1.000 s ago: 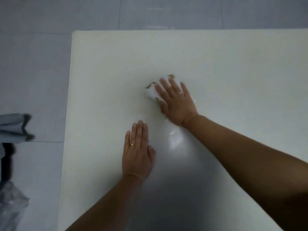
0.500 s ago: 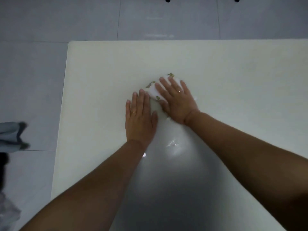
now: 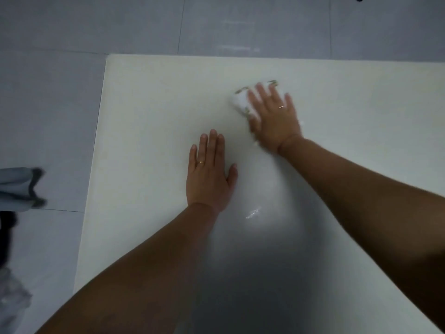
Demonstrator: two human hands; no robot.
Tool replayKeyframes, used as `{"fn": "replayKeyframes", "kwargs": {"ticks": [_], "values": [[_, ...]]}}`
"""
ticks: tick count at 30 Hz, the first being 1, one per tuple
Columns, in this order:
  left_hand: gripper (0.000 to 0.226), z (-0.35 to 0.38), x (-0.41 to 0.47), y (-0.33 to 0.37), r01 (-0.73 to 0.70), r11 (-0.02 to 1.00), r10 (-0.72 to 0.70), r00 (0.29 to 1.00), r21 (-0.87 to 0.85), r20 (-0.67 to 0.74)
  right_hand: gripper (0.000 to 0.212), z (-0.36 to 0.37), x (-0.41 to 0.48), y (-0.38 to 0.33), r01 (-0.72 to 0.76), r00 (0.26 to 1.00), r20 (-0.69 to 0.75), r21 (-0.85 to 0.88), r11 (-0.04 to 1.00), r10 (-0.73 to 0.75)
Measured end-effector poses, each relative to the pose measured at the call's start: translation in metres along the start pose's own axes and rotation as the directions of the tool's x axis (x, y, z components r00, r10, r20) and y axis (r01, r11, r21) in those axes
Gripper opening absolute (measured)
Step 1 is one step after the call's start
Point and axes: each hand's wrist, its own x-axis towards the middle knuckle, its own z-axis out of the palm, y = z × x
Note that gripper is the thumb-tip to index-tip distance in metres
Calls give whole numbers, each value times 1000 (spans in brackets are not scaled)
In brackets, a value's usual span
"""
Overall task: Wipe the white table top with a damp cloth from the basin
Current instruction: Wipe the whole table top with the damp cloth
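Nearest the camera: two bare forearms reaching out over a white table top (image 3: 149, 121), with a dark shadow across its near part and a small wet glint (image 3: 252, 213) in the sheen between the arms.

A little farther out: left hand (image 3: 208, 175) flat on the bare surface, palm down, fingers together and straight, thumb out to the side, a ring on one finger, holding nothing; apparently a brace.

Farther still, up and to the right: right hand (image 3: 274, 119) spread and pressed down on a bunched white cloth (image 3: 240, 102) with small green-brown markings, the cloth poking out past the fingertips and the thumb side. Blurred at the edges, so in motion, probably mid-stroke. Cloth lying on the table's middle, well short of the far edge.

Beyond the table: grey tiled floor (image 3: 96, 25). At the left edge, something grey and blurred (image 3: 19, 186), too indistinct to name. No basin in view.

Likely trouble from here:
- Cloth only pinned under a flat palm, not gripped, so liable to slip out or roll up on a quick stroke.
- Strokes confined to the centre, leaving the left strip and far corners unwiped.
- Bracing palm resting on wet surface, liable to slide or leave a smear.
- Excess water left as streaks.
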Motion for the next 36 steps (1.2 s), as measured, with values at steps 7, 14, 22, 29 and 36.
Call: {"fn": "replayKeyframes", "kwargs": {"ticks": [7,14,22,29,36], "values": [[70,0,0,2,13,1000,-13,1000,3,-15,57,-1,39,-46,-383,923,25,135,914,383],[69,-1,0,2,15,1000,-15,1000,13,0,56,-5,56,-11,45,999,-14,13,999,-45],[69,0,0,2,9,1000,-9,1000,-15,1,56,-6,75,-47,-256,966,0,120,959,258],[68,-1,0,3,5,1000,-5,1000,0,-4,54,-14,58,39,-23,999,24,47,999,22],[71,-9,5,55,-11,986,1,998,-168,-56,56,-22,57,111,-541,838,65,224,811,541]]}}
